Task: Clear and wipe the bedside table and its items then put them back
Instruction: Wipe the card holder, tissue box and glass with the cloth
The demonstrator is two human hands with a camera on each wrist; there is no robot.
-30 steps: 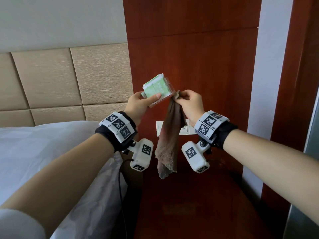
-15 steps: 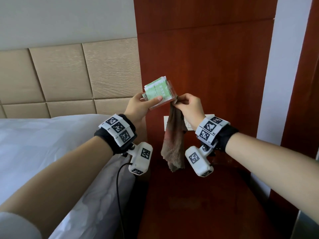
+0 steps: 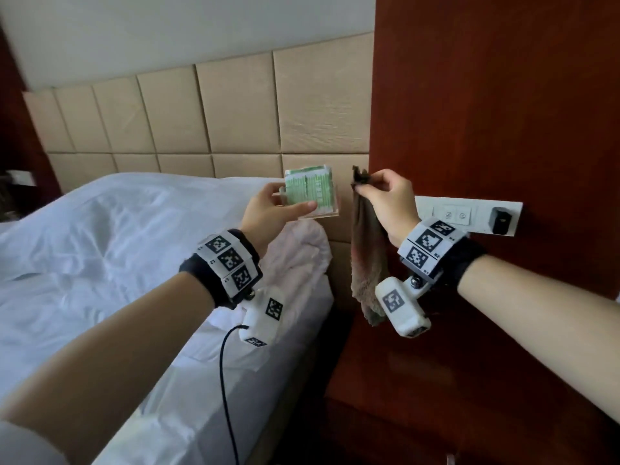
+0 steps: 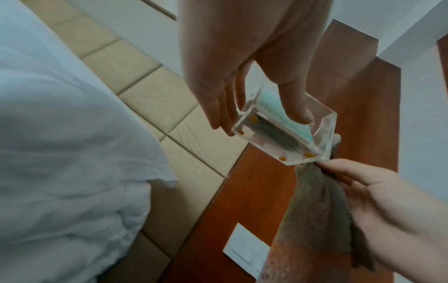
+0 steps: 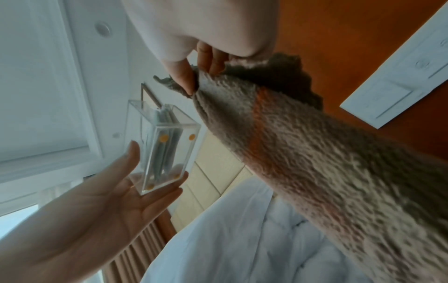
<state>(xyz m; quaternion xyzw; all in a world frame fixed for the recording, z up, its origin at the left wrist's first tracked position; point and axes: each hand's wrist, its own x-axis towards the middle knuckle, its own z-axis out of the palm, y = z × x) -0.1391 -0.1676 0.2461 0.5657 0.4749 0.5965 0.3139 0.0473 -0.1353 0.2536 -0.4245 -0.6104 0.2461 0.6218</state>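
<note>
The white bed (image 3: 100,250) lies left of the dark wooden surface (image 3: 436,380). Above them, the right hand (image 3: 389,203) pinches a brown cloth (image 3: 367,260), which hangs down. The left hand (image 3: 268,213) grips a clear acrylic holder (image 3: 310,193) of green packets.

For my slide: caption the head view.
Left hand holds clear box; right hand pinches brown cloth.

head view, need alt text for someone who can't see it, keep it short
A person's left hand holds a clear box of green-printed packets at chest height, while the right hand pinches the top of a brown cloth hanging beside it. Below left is a bed with white sheets; behind, a tan padded headboard and a dark wood panel.
</note>
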